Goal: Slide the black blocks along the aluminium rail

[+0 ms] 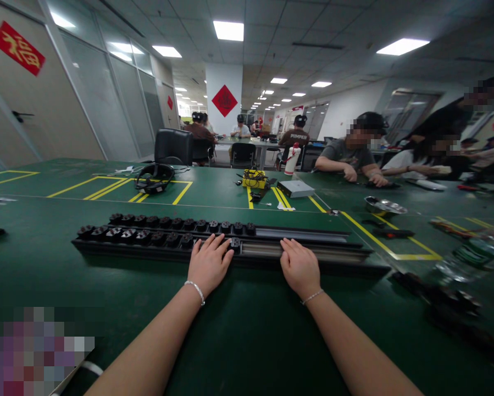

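Note:
Two long black rails point(312, 245) lie side by side across the green table point(247, 330) in front of me. Several round black sockets point(148, 236) fill the left half of each rail. My left hand point(209, 263) rests on the near rail with fingers spread, fingertips touching the last socket point(235, 242) in the row. My right hand point(299, 267) lies flat on the bare part of the same rail, fingers together and stretched forward. Each wrist wears a thin bracelet. Neither hand holds anything.
Black headphones point(155, 179), a yellow device point(255, 179) and a grey box point(296, 188) lie farther back. A metal dish point(384, 206) and loose black parts point(448, 300) sit to the right. Several people work at tables behind; an office chair point(173, 147) stands beyond.

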Demonstrator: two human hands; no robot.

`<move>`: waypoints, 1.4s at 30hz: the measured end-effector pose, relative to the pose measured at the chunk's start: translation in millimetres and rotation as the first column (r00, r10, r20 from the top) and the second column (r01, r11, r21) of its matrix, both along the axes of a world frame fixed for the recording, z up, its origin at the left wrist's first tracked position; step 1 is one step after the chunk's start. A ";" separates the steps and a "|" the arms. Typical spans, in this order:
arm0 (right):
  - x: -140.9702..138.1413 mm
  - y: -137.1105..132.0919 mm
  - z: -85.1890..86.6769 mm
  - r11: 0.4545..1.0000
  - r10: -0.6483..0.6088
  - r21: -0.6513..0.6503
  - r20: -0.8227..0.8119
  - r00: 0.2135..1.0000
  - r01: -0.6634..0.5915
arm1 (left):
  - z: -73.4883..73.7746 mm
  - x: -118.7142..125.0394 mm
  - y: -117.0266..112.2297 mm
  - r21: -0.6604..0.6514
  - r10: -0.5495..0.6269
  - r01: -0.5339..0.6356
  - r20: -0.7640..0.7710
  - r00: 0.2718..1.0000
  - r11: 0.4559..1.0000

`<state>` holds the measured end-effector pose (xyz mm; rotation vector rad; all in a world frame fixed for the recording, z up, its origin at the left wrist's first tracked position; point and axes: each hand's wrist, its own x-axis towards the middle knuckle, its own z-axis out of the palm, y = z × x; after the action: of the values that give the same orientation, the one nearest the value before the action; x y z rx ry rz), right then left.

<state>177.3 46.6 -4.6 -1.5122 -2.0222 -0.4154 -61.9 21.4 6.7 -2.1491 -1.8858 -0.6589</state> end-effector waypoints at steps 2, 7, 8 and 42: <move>-0.2 0.0 0.2 1.000 0.004 0.000 -0.004 1.000 -0.004 | -0.7 -0.3 0.2 -0.003 -0.001 0.001 -0.003 1.000 1.000; 0.0 0.4 0.0 1.000 0.001 -0.015 -0.005 1.000 -0.001 | -1.9 -0.7 1.0 -0.017 0.010 -0.010 -0.018 1.000 1.000; 0.1 0.6 -0.3 1.000 -0.001 -0.016 -0.004 1.000 0.001 | -1.8 -0.5 1.2 -0.019 0.012 -0.013 -0.019 1.000 1.000; 0.1 0.6 -0.4 1.000 -0.005 0.004 0.008 1.000 0.005 | 0.6 5.4 -1.7 -0.044 0.032 -0.035 -0.070 0.997 0.998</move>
<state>177.4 47.2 -5.0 -1.5157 -2.0237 -0.4278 -56.5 19.8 7.3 -2.1333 -1.9147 -0.5331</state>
